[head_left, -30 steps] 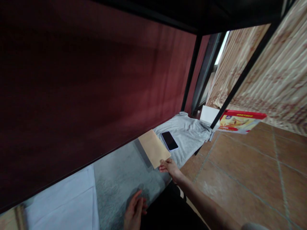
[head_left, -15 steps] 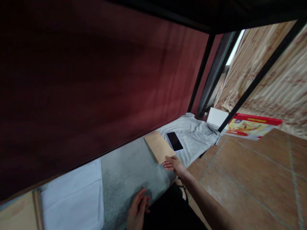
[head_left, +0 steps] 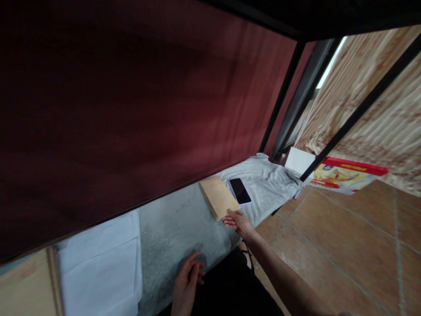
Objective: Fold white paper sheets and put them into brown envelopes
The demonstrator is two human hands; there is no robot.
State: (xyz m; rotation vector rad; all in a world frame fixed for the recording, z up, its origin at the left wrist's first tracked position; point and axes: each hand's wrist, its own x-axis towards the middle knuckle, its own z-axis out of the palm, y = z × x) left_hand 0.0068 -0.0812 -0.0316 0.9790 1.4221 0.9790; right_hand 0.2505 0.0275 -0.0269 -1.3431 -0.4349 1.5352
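Note:
My right hand [head_left: 239, 221] reaches out along the grey bedding [head_left: 177, 228] and its fingers pinch the near corner of a tan envelope-like packet [head_left: 219, 196] lying flat there. A black phone [head_left: 240, 191] lies face up right beside the packet, on a light grey cloth [head_left: 266, 182]. My left hand [head_left: 187, 281] rests low near my dark-clothed lap [head_left: 230, 289], fingers loosely together on the edge of the grey bedding, holding nothing.
A dark red wall panel [head_left: 131, 109] runs along the left. Black metal frame posts [head_left: 283, 96] rise at the far end. White folded fabric [head_left: 98, 263] lies near left. A red and yellow box [head_left: 345, 175] and white box [head_left: 299, 161] sit on the tiled floor [head_left: 345, 245].
The tan packet has been lowered from a tilted hold to lying flat on the bedding next to the phone. My right hand stays at its corner; the view shifted slightly.

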